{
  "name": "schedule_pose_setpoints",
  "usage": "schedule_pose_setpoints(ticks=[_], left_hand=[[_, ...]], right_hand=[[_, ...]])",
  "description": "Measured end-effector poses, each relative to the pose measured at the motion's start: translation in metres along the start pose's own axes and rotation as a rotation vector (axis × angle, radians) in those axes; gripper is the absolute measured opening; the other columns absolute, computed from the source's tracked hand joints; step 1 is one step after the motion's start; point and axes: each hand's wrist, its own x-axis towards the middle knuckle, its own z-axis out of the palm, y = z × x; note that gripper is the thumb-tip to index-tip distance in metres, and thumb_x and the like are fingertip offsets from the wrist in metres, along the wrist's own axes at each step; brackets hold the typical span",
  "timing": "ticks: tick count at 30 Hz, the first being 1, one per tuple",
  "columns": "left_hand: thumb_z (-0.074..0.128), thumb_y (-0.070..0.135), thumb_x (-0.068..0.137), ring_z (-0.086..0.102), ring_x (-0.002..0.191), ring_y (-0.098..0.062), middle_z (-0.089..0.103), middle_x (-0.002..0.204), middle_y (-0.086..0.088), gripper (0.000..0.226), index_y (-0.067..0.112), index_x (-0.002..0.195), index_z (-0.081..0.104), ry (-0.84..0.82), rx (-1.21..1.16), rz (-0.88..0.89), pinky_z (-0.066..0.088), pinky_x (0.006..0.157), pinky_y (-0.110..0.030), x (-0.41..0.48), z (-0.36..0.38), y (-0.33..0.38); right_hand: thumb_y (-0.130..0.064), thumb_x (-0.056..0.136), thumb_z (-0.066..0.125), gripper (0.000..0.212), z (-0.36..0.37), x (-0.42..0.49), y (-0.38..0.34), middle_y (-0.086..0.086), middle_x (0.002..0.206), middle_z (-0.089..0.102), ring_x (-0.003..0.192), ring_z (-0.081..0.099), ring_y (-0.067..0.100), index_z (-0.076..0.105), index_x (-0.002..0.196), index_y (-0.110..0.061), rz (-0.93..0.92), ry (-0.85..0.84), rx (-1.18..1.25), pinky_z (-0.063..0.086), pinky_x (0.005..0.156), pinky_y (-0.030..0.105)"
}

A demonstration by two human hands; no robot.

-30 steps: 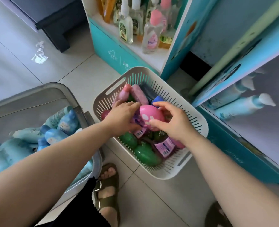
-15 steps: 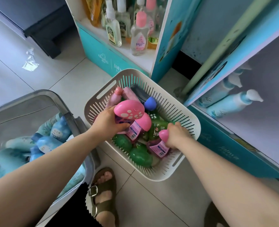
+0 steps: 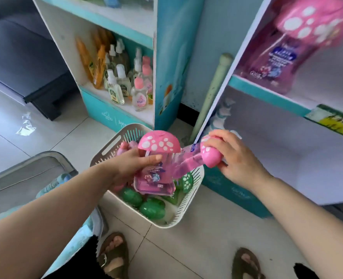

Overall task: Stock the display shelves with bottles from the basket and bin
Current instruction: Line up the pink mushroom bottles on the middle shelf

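Both hands are loaded over the basket. Our left hand (image 3: 130, 170) curls round the neck of a pink translucent plastic bottle with a white-spotted mushroom cap (image 3: 156, 180) and holds it upright just above the white slotted plastic basket (image 3: 187, 206). Our right hand (image 3: 237, 162) clasps the spotted cap of a second pink mushroom-capped bottle (image 3: 183, 161). That one hangs tilted, its body reaching left towards the first, and we cannot tell whether the two touch.

We judge this to be the carry step: two bottles are clear of the basket but not yet shelved. A white display shelf with a teal front edge (image 3: 267, 93) stands to our right. A blurred pink bottle of the same kind (image 3: 277, 61) on its upper board suggests where these belong.

Next we should raise both, swing the tilted bottle upright and set each one base-down beside that bottle.

Green mushroom-capped bottles (image 3: 151, 208) lie in the basket, and the grey plastic bin (image 3: 35, 174) sits near left.
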Motion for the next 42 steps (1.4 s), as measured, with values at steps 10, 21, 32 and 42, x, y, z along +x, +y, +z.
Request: schedule_pose_setpoints(ticks=[10,21,32,42], left_hand=[[0.092,0.043,0.045,0.067,0.096,-0.027,0.069,0.107,-0.015,0.072,0.008,0.105,0.072,-0.312,-0.209,0.088,0.053,0.089,-0.04,-0.028,0.12,0.041],[0.089,0.048,0.05,0.056,0.113,-0.038,0.053,0.131,-0.026,0.102,0.002,0.133,0.049,-0.202,-0.289,0.239,0.052,0.089,-0.045,-0.032,0.189,0.051],[0.072,0.029,0.064,0.07,0.081,-0.02,0.071,0.091,-0.007,0.049,0.01,0.108,0.062,0.048,-0.096,0.455,0.056,0.076,-0.041,-0.035,0.199,0.105],[0.071,0.021,0.068,0.069,0.079,-0.014,0.073,0.088,-0.003,0.032,0.011,0.098,0.066,0.117,-0.017,0.574,0.056,0.065,-0.025,-0.028,0.189,0.135]], right_hand=[[0.003,0.079,0.067,0.086,-0.118,-0.04,-0.032,-0.008,0.159,0.004,0.141,0.022,0.013,0.029,0.133,-0.052,0.134,-0.043,0.144,0.032,0.104,0.024],[-0.03,0.076,0.077,0.066,-0.172,-0.061,-0.037,-0.007,0.114,0.051,0.096,0.054,0.013,0.043,0.132,-0.027,0.656,0.247,0.349,0.046,0.07,0.02],[-0.011,0.071,0.079,0.063,-0.251,-0.018,0.009,-0.01,0.116,0.051,0.099,0.052,0.009,0.051,0.125,-0.025,0.65,0.699,0.335,0.041,0.078,0.016],[-0.016,0.069,0.082,0.061,-0.226,0.039,0.071,-0.003,0.119,0.054,0.105,0.057,0.02,0.051,0.121,-0.024,0.653,0.614,0.374,0.049,0.087,0.031]])
